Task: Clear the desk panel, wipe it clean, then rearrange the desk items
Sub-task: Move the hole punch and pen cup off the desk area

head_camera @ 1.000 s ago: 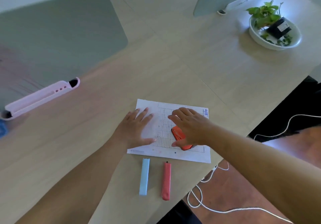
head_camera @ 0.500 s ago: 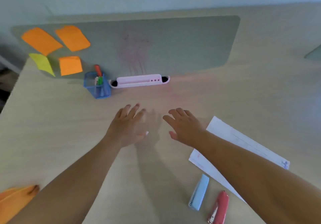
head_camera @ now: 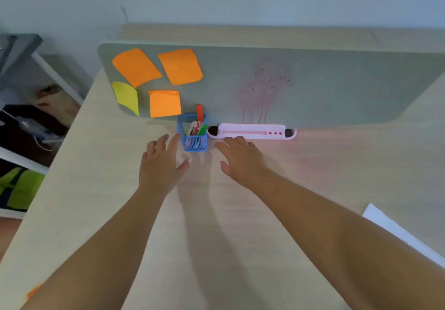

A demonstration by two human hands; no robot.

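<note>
Head view shows the clearing step: both hands spread wide and holding nothing, left hand (head_camera: 160, 165) just beside the blue pen cup (head_camera: 193, 133) at its 1 o'clock, right hand (head_camera: 240, 160) near the pink tray (head_camera: 252, 132) at 12, below the stained desk panel (head_camera: 325, 88); next, I judge, each must close on its item.
</note>
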